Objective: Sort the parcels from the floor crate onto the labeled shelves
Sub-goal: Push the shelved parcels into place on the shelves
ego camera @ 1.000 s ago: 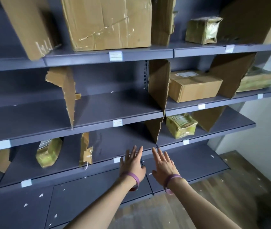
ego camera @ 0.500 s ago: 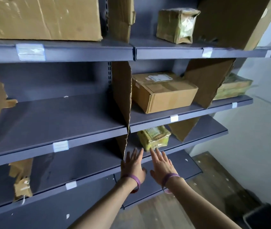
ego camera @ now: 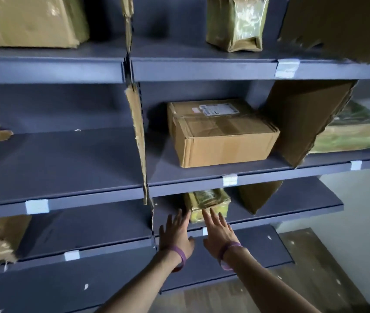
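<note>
Item: yellow wrapped parcel (ego camera: pixel 206 204), on lower shelf (ego camera: pixel 303 206). Long axis front-to-back, pointing about 1 o'clock, short end facing me. My left hand (ego camera: pixel 176 233) at its 7 o'clock, right hand (ego camera: pixel 219 229) at 6. Fingers straight, spread, gripping nothing; contact unclear.

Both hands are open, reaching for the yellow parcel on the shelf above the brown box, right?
No: the head view shows the yellow parcel on the shelf below the brown box, not above. The left hand and right hand are open, reaching for it.
</note>
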A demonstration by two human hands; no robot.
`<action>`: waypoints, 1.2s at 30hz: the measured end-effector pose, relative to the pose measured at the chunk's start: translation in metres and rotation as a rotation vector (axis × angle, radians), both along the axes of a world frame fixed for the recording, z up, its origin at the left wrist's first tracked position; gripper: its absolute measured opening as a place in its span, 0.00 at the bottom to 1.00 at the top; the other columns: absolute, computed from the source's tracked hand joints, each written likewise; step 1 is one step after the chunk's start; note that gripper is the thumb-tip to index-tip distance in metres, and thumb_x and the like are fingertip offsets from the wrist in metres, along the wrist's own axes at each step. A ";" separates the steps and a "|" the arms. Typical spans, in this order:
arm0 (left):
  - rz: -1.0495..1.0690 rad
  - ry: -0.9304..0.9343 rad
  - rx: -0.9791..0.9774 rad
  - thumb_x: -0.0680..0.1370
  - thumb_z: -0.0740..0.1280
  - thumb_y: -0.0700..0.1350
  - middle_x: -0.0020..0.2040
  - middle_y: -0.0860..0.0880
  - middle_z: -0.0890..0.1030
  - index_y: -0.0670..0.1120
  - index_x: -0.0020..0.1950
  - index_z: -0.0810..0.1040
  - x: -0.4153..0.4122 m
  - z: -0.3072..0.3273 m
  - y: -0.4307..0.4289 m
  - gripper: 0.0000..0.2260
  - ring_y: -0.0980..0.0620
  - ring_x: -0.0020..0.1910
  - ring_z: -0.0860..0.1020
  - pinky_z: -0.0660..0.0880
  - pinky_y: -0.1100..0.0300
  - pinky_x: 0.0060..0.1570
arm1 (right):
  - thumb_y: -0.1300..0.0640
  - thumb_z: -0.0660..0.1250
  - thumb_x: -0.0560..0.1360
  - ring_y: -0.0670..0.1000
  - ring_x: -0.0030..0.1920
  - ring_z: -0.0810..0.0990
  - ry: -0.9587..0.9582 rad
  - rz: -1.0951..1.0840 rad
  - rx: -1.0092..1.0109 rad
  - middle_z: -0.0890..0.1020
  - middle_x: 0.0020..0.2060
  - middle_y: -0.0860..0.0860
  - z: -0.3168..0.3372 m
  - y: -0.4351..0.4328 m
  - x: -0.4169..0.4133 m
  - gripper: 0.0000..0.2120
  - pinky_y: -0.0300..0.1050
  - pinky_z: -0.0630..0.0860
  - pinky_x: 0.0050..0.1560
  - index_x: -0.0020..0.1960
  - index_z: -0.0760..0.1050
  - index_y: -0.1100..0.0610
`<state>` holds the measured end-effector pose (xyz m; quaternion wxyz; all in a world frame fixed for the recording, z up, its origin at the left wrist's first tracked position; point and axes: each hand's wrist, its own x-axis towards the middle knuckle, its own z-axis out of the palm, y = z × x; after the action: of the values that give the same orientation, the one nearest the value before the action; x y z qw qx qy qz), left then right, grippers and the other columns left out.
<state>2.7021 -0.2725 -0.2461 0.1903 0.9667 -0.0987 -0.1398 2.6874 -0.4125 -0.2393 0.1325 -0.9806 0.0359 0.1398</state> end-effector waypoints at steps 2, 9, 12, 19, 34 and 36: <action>0.080 -0.014 0.008 0.80 0.59 0.48 0.79 0.53 0.43 0.57 0.78 0.41 0.001 -0.004 -0.019 0.33 0.46 0.78 0.44 0.50 0.44 0.74 | 0.61 0.61 0.77 0.57 0.77 0.40 0.009 0.059 -0.001 0.41 0.78 0.51 -0.004 -0.023 0.009 0.40 0.56 0.49 0.76 0.79 0.39 0.49; 0.267 0.067 0.065 0.79 0.59 0.47 0.79 0.52 0.43 0.56 0.78 0.42 -0.009 -0.015 -0.081 0.33 0.45 0.78 0.44 0.49 0.42 0.73 | 0.61 0.59 0.77 0.58 0.77 0.40 0.072 0.228 0.007 0.39 0.78 0.52 -0.014 -0.098 0.020 0.39 0.57 0.49 0.76 0.78 0.37 0.49; 0.292 0.088 0.083 0.79 0.59 0.48 0.79 0.52 0.42 0.57 0.78 0.41 -0.007 -0.017 -0.096 0.33 0.46 0.78 0.43 0.49 0.43 0.73 | 0.62 0.58 0.77 0.59 0.77 0.39 0.087 0.241 0.004 0.38 0.78 0.52 -0.019 -0.119 0.024 0.39 0.57 0.48 0.76 0.78 0.37 0.49; 0.330 0.139 0.096 0.80 0.60 0.48 0.79 0.51 0.41 0.57 0.77 0.41 0.018 -0.031 -0.105 0.34 0.45 0.77 0.43 0.50 0.41 0.73 | 0.62 0.58 0.78 0.60 0.77 0.39 0.096 0.252 -0.043 0.36 0.77 0.53 -0.034 -0.143 0.043 0.39 0.56 0.51 0.76 0.78 0.36 0.50; 0.341 0.208 0.069 0.79 0.61 0.46 0.78 0.54 0.39 0.57 0.77 0.38 0.058 -0.068 -0.099 0.36 0.47 0.78 0.42 0.51 0.40 0.72 | 0.64 0.58 0.77 0.61 0.77 0.39 0.078 0.239 -0.036 0.36 0.77 0.50 -0.062 -0.142 0.085 0.41 0.56 0.53 0.75 0.77 0.33 0.48; 0.344 0.202 0.070 0.79 0.61 0.45 0.78 0.54 0.39 0.57 0.78 0.39 0.062 -0.069 -0.099 0.36 0.47 0.78 0.43 0.51 0.40 0.72 | 0.65 0.57 0.77 0.61 0.77 0.39 0.085 0.248 -0.033 0.37 0.77 0.51 -0.063 -0.141 0.092 0.41 0.57 0.52 0.75 0.78 0.33 0.48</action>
<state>2.7644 -0.3715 -0.3150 0.1865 0.9564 0.0926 -0.2046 2.7789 -0.5538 -0.3018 0.0962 -0.9728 -0.0774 0.1959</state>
